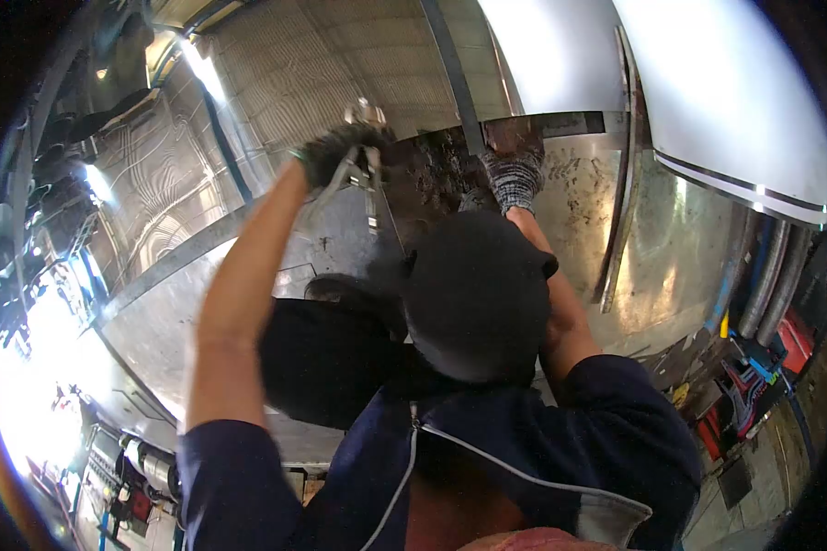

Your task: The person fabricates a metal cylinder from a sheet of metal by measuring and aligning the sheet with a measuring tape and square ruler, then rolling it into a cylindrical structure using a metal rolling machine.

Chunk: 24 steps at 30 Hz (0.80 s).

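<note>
My left hand (340, 154), in a dark glove, is raised at upper centre-left, with its fingers wrapped round a metal clamp-like tool (370, 188) with long handles. The tool and hand are slightly blurred. To the right, my right hand (515, 174), in a grey knitted glove, rests at a dark, stained metal plate (432, 174). Its fingers blend with the brown surface, so their grip is unclear. A narrow metal bar (455, 78) runs down to the plate beside this hand. A black rounded cap-like thing (478, 298) hides the area below the plate.
Shiny sheet metal (179, 312) extends around the plate. Large white curved panels (726, 92) stand at upper right, near long thin strips (623, 174). Hoses or pipes (776, 280) and red tools (740, 395) are at right. Machinery (147, 468) is at lower left.
</note>
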Motion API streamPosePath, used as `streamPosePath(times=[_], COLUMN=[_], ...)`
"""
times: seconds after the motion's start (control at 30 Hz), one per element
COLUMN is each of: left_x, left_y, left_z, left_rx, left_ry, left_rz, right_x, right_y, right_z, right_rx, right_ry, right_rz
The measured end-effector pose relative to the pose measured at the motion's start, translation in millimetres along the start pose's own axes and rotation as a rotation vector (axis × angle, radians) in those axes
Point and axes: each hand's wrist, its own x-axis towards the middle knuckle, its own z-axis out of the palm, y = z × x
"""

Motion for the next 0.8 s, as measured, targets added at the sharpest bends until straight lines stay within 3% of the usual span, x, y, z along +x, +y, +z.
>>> streamPosePath(times=[0.03, 0.1, 0.17, 0.2, 0.23, 0.3, 0.5, 0.57, 0.63, 0.67, 0.77, 0.8], left_x=[67, 51, 62, 66, 61, 51, 44, 49, 35, 22, 16, 15], left_y=[-53, -53, -77, -82, -81, -64, -65, -69, -57, -52, -57, -54], left_z=[-36, 30, 41, 46, 46, 61, 53, 46, 54, 56, 46, 47], left_rx=[0.306, -0.158, -0.779, -0.937, -1.012, -1.087, -0.987, -0.987, -0.997, -0.939, -0.751, -0.621], left_ry=[0.038, 0.219, 0.117, 0.144, 0.012, 0.174, 0.259, 0.243, 0.182, 0.100, 0.264, 0.288], left_rz=[0.073, 0.077, 0.336, 0.393, 0.487, 0.523, 0.456, 0.476, 0.399, 0.354, 0.197, 0.178], right_x=[8, 20, 31, 40, 35, 29, 38, 49, 57, 59, 78, 76], right_y=[2, 22, 40, 49, 50, 39, 33, 44, 73, 81, 89, 92], right_z=[6, 29, 49, 53, 44, 9, -15, -3, 21, 21, 4, -10], right_rx=[0.014, 0.181, 0.076, -0.033, -0.040, 0.117, 0.020, 0.356, -0.084, -0.081, 0.111, 0.105], right_ry=[-0.004, 0.080, 0.054, 0.043, 0.036, 0.025, -0.091, -0.139, 0.151, 0.144, 0.024, 0.075], right_rz=[0.003, -0.034, -0.063, -0.102, -0.101, -0.094, -0.156, -0.180, -0.318, -0.333, -0.407, -0.376])
